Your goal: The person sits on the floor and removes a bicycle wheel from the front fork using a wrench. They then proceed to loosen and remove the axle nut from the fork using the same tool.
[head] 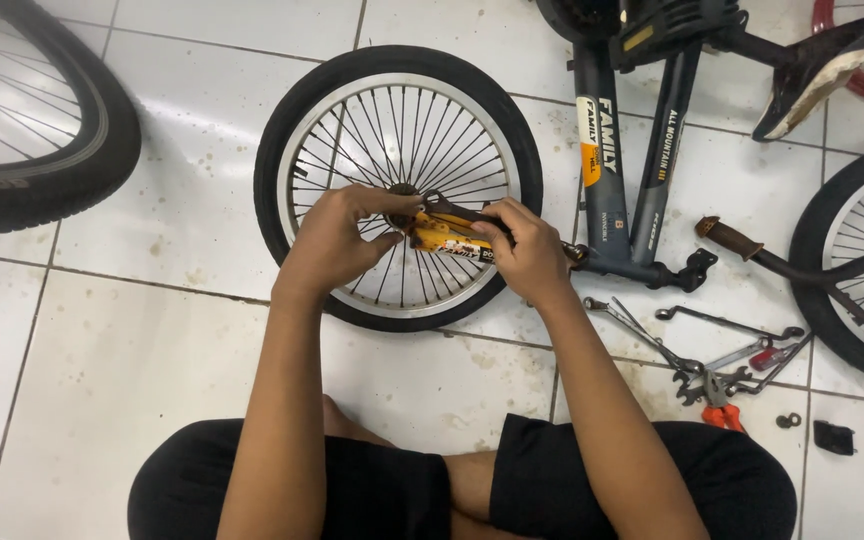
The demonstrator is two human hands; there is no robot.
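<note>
Left hand (pixel 337 243) pinching small dark round hub part (pixel 401 193); right hand (pixel 524 252) gripping yellow-and-black fork end (pixel 444 236), above small spoked wheel with black tyre (pixel 398 79) on white tiled floor (pixel 152 330).

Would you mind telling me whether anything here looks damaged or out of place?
The bicycle saddle at upper right looks torn, its pale inner layer exposed. Metal wrenches and orange-handled pliers lie loose on the stained white tile floor. Both hands work at the small spoked wheel's hub.

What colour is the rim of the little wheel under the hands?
The small wheel's rim is shiny silver, inside a black tyre. The head view shows it.
</note>
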